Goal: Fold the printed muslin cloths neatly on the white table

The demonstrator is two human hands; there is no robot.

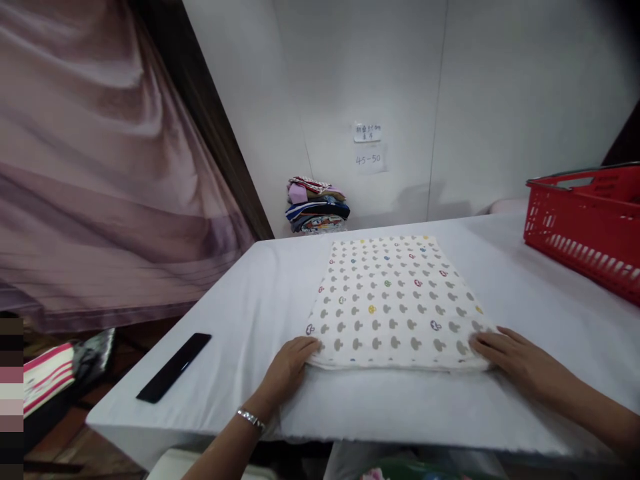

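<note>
A white cloth [385, 307] printed with grey mushrooms and a few coloured ones lies folded into a flat rectangle on the table. At its near left corner, my left hand [294, 363], with a silver bracelet at the wrist, is closed on the edge, fingertips on top. My right hand [507, 357] grips the near right corner in the same way, its fingers together over the fabric. Both thumbs are mostly hidden. The near edge between the hands shows stacked layers.
White fabric covers the table [250, 313]. A black flat object [175, 367] lies at the left, a red plastic basket [585, 227] stands at the right. Folded clothes [317, 205] are piled by the wall at the back. A pink curtain [110, 167] hangs on the left.
</note>
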